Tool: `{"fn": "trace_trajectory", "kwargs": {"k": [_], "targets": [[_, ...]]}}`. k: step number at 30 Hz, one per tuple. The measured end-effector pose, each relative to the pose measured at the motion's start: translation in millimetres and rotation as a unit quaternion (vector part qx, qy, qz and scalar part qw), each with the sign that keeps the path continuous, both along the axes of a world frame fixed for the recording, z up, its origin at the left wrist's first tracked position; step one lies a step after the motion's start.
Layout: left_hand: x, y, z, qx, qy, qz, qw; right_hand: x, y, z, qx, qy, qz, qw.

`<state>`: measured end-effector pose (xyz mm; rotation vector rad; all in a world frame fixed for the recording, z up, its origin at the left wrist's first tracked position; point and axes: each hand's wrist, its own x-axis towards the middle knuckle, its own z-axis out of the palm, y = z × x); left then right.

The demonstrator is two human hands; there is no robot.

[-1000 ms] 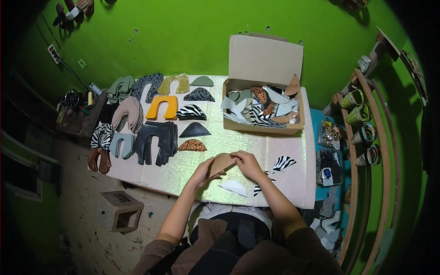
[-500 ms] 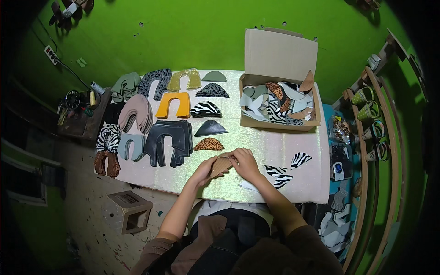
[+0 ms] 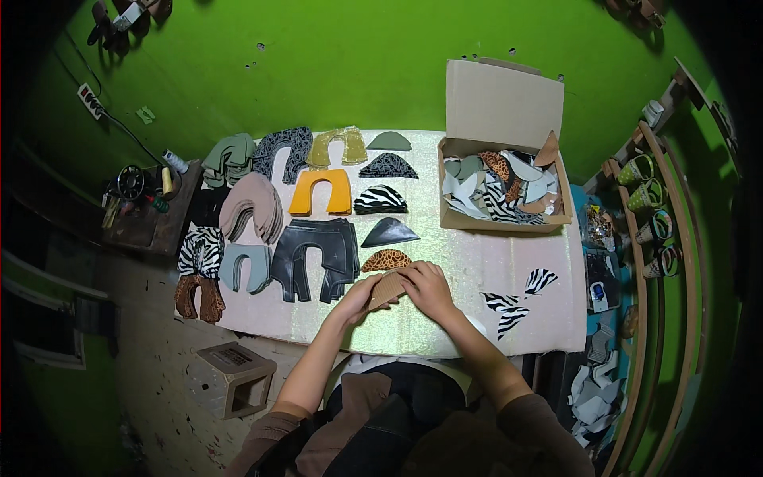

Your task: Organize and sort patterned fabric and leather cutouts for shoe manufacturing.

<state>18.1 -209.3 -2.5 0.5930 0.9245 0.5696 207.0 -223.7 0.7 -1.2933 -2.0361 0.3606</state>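
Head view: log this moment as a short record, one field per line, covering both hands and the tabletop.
Left hand: gripping a ribbed tan piece
Right hand: fingers at the piece's right side; pinch unclear
Just beyond hands: leopard-print half-moon
Table, left: stacks of U-shaped pieces, several colours
Table, back right: open cardboard box holding mixed cut pieces
Table, front right: zebra-print pieces

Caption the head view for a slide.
Left hand grips a ribbed brown piece, right hand touching it, near a spotted semicircle.
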Motion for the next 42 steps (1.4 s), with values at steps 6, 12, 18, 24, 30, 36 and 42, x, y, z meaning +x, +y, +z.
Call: {"fn": "trace_trajectory", "kwargs": {"k": [6,12,18,24,30,36,42], "targets": [[-11,8,0,0.016,0.015,-0.015,1.0,-13,5,-1,0.002,-0.006,-0.007,1.0],[-19,16,-6,0.016,0.023,-0.023,0.999,-24,6,2,0.032,-0.032,-0.001,0.999],[-19,19,-1,0.009,0.019,-0.027,0.999,-24,6,3,0.054,-0.051,0.01,0.997],[-21,21,-7,0.021,0.004,-0.042,0.999,-26,3,4,0.048,-0.026,-0.003,0.998],[-20,20,-2,0.019,0.02,-0.031,0.999,-21,2,5,0.027,-0.028,0.048,0.998],[-21,18,-7,0.025,-0.004,-0.033,0.999,-26,2,8,0.017,-0.028,0.018,0.999],[-22,16,-9,0.035,-0.005,-0.041,0.999,-27,3,5,0.015,-0.027,-0.001,1.0]]}}
